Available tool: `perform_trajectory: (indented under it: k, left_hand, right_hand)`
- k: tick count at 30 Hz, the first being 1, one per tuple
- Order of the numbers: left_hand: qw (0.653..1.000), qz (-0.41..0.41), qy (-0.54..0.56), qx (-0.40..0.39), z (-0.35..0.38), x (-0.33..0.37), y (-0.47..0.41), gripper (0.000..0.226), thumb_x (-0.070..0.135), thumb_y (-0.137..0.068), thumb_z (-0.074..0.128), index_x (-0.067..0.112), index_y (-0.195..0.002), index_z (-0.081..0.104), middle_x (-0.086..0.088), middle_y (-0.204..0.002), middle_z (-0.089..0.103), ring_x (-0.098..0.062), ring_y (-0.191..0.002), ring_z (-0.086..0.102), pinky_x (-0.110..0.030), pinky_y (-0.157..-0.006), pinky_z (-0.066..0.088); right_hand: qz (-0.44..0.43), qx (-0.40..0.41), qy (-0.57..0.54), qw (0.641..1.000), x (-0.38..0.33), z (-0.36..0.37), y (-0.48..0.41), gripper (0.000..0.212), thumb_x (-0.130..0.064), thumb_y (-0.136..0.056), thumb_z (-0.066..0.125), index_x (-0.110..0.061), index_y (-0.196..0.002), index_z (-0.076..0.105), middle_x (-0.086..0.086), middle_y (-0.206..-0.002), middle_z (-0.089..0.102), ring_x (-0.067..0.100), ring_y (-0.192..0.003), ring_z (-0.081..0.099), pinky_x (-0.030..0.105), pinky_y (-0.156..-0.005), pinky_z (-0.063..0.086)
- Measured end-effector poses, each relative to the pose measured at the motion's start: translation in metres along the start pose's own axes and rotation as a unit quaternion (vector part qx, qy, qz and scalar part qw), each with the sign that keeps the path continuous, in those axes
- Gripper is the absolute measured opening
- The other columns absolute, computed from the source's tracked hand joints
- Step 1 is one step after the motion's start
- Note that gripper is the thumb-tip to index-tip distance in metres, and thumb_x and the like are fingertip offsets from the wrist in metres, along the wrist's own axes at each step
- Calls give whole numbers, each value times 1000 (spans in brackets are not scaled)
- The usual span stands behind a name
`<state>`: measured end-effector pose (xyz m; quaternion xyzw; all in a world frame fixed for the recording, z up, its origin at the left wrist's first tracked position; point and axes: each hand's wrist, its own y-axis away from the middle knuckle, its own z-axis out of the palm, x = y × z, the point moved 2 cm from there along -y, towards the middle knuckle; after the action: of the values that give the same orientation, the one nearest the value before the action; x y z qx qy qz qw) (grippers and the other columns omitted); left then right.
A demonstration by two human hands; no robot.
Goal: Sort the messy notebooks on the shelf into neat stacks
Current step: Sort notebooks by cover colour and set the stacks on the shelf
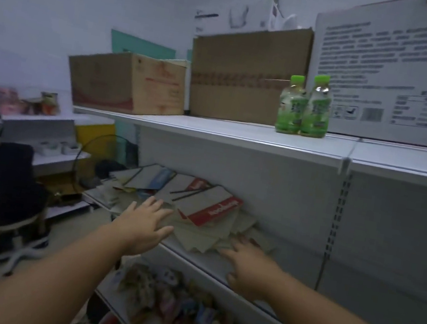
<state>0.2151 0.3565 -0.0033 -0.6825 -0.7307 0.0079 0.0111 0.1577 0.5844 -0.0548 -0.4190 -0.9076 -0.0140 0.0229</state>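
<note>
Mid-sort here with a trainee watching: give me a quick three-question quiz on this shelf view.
1. True or false: the left hand is curled into a fist.
2. Multiple choice: how many green-capped bottles stand on the top shelf? A one, B two, C four.
3. Fill in: the notebooks lie one shelf ____ those bottles.
Key: 1 false, its fingers are spread; 2 B; 3 below.

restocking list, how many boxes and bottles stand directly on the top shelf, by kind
brown cardboard boxes: 2
large white printed box: 1
green-capped plastic drink bottles: 2
total: 5
</note>
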Motion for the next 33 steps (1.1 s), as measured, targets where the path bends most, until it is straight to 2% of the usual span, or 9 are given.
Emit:
perform_trajectory:
  k: [3, 9, 12, 15, 19, 21, 27, 31, 33]
  left_hand:
    - [1000, -25, 6, -11, 0, -32, 0, 57, 52, -99, 21, 29, -151, 14, 2, -160, -1, -17, -147, -8, -44, -119, 0]
    - [998, -48, 37, 19, -4, -96, -36, 56, 51, -98, 27, 29, -149, 20, 3, -160, 7, -15, -147, -2, -43, -120, 6]
    - [997, -57, 51, 8, 4, -117, -59, 56, 50, -98, 30, 28, -149, 22, 3, -159, 11, -14, -147, 4, -36, -119, 10]
    - [996, -58, 60, -41, 15, -138, -86, 55, 50, -98, 33, 27, -148, 27, 3, -156, 24, -15, -143, 20, -30, -115, 19]
    - [988, -60, 131, -61, 16, -157, -124, 46, 46, -96, 42, 30, -139, 43, 10, -140, 47, -8, -125, 46, -23, -101, 37]
    - [980, -49, 179, -67, 17, -159, -141, 39, 42, -95, 46, 31, -133, 49, 12, -128, 57, -5, -113, 54, -21, -95, 43]
    - [929, -14, 365, -52, 36, -147, -189, 22, 26, -93, 52, 29, -113, 60, 8, -110, 65, -6, -98, 63, -29, -92, 52]
    - [876, -36, 479, -41, 48, -138, -216, 17, 11, -92, 50, 19, -100, 63, -8, -95, 69, -20, -78, 66, -24, -63, 50]
    - [825, -46, 559, -74, 51, -142, -222, 16, 9, -94, 49, 16, -95, 63, -10, -86, 71, -21, -68, 65, -26, -58, 49]
  right_hand:
    - [-30, -24, -7, 999, -23, 2, -30, 59, -36, -93, 45, -19, -146, 26, 11, -158, 5, 27, -146, 0, 42, -119, 14]
    - [-62, 11, -31, 998, -39, 6, -112, 59, -38, -92, 46, -24, -146, 27, 5, -159, 8, 25, -144, 15, 35, -116, 22]
    - [-48, 37, -49, 997, -38, 3, -165, 59, -35, -94, 44, -24, -148, 23, 3, -160, 1, 20, -147, -1, 35, -119, 7]
    - [7, 53, -59, 997, -32, 7, -211, 59, -44, -97, 35, -23, -149, 18, 6, -160, -2, 23, -147, -5, 43, -118, -1]
    - [84, 23, -72, 994, -19, 25, -251, 82, -70, -87, 30, -22, -150, 8, 5, -159, -4, 26, -146, -4, 54, -115, 5]
    - [89, 5, -81, 993, -17, 31, -258, 86, -72, -85, 31, -23, -151, 4, 3, -159, -7, 25, -146, -6, 53, -116, 5]
    - [122, 9, -119, 985, -27, 37, -258, 74, -51, -90, 39, -27, -151, 4, -3, -159, -9, 18, -146, -8, 49, -118, -1]
    - [147, -28, -139, 979, -35, 31, -258, 69, -51, -95, 33, -26, -151, 2, -2, -158, -13, 19, -146, -11, 48, -118, -2]
    - [145, -14, -183, 972, -35, 25, -255, 60, -48, -98, 30, -30, -151, 6, -16, -153, -11, 14, -146, -10, 41, -119, -4]
